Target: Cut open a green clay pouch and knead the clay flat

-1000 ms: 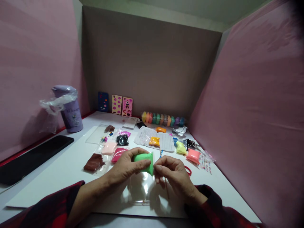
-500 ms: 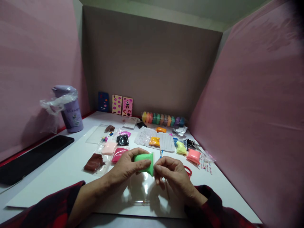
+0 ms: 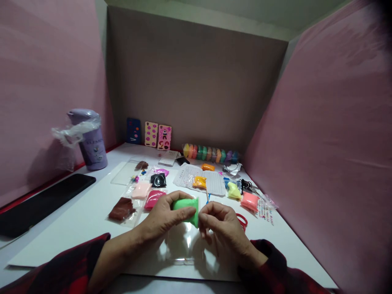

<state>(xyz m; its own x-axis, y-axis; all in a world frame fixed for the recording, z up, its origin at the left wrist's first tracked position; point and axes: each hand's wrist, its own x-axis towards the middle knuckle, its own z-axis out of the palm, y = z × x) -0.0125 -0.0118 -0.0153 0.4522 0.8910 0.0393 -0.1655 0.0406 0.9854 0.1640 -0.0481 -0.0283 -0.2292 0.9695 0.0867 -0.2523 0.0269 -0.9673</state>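
Observation:
My left hand [image 3: 170, 212] is wrapped round a plump packet of bright green clay [image 3: 186, 204], held just above the white board. At its right edge my right hand [image 3: 222, 222] is closed, thumb and forefinger pinched together on the packet's clear border. Beneath both hands lies a clear phone case [image 3: 183, 260], partly covered by their shadows. A thin wooden stick [image 3: 217, 245] shows below my right hand, mostly hidden by it. Red-handled scissors [image 3: 241, 221] lie just beyond that hand, partly covered.
Clay packets lie around: brown [image 3: 121, 209], pale pink [image 3: 141, 190], crimson [image 3: 154, 199], black [image 3: 158, 180], yellow [image 3: 233, 190] and coral [image 3: 250, 201]. An open notebook [image 3: 216, 183] sits behind. A purple bottle [image 3: 93, 143] and black phone [image 3: 45, 204] occupy the left.
The green packet and both hands are almost where they were, with the packet's right edge shifted very slightly rightward. Nothing else has visibly moved.

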